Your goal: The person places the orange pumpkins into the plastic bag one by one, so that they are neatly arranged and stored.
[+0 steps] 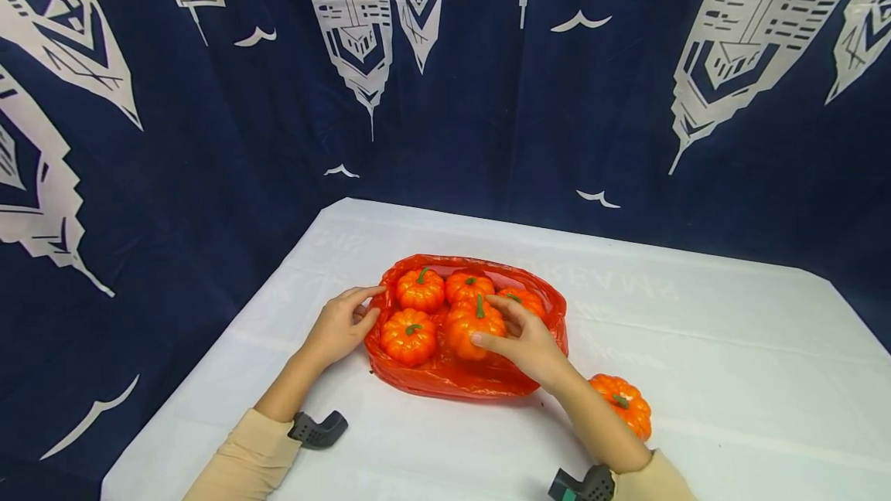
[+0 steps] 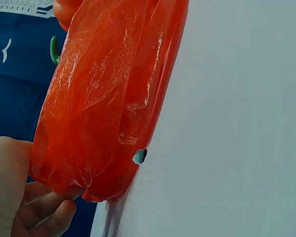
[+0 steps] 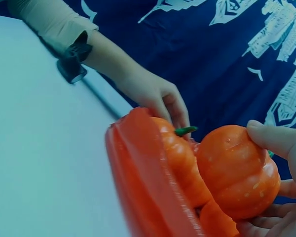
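A red plastic bag (image 1: pixel 459 385) lies wide-mouthed on the table, with several small orange pumpkins (image 1: pixel 408 337) with green stems inside. At its left end, my left hand (image 1: pixel 343 327) holds the rim; in the left wrist view the thumb lies along the edge and the fingers are partly behind the red film (image 2: pixel 98 98). My right hand (image 1: pixel 532 346) grips another small pumpkin (image 1: pixel 473 328) by its side, thumb and fingers spread round it. The right wrist view shows this held pumpkin (image 3: pixel 237 173) above the bag's mouth, beside the others.
One more orange pumpkin (image 1: pixel 622 407) sits on the white-covered table (image 1: pixel 731 354), right of the bag near my right forearm. Behind the table hangs a dark blue curtain (image 1: pixel 487 138) with white building prints. Dark camera mounts (image 1: pixel 319 430) are strapped to both wrists.
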A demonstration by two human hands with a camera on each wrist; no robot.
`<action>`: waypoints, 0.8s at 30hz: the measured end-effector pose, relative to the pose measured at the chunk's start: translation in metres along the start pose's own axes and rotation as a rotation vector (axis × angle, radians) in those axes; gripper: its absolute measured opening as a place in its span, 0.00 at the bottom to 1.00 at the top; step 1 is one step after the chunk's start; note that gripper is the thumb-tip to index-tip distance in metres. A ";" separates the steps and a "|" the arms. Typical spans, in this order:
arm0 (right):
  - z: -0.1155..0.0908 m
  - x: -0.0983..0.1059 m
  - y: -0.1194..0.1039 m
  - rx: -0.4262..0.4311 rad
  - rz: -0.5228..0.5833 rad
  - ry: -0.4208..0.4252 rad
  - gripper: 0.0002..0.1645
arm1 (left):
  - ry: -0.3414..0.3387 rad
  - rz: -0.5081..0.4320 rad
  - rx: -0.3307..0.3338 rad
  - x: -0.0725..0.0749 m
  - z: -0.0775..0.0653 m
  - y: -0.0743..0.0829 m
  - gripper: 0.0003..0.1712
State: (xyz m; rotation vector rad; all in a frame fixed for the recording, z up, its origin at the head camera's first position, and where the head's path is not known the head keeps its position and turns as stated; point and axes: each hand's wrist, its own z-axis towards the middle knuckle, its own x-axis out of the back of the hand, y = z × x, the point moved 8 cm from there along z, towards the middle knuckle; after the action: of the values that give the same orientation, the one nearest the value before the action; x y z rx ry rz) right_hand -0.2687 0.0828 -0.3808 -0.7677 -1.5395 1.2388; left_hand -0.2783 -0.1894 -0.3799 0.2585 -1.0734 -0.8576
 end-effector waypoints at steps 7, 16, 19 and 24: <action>0.001 -0.012 0.006 0.013 0.001 0.016 0.44 | 0.003 0.009 -0.003 0.000 0.000 0.000 0.21; 0.005 -0.020 0.018 0.016 -0.006 0.049 0.44 | 0.006 0.012 -0.007 -0.001 0.000 0.000 0.21; 0.005 -0.022 0.022 0.015 -0.001 0.053 0.44 | 0.004 0.010 -0.006 -0.001 -0.001 0.000 0.21; 0.006 -0.024 0.026 0.011 -0.007 0.068 0.44 | 0.003 0.010 -0.003 -0.001 0.000 0.000 0.21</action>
State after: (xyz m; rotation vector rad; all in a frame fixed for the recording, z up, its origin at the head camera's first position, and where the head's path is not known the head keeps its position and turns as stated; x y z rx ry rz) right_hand -0.2692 0.0669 -0.4130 -0.7891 -1.4778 1.2035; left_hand -0.2789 -0.1887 -0.3807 0.2514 -1.0698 -0.8496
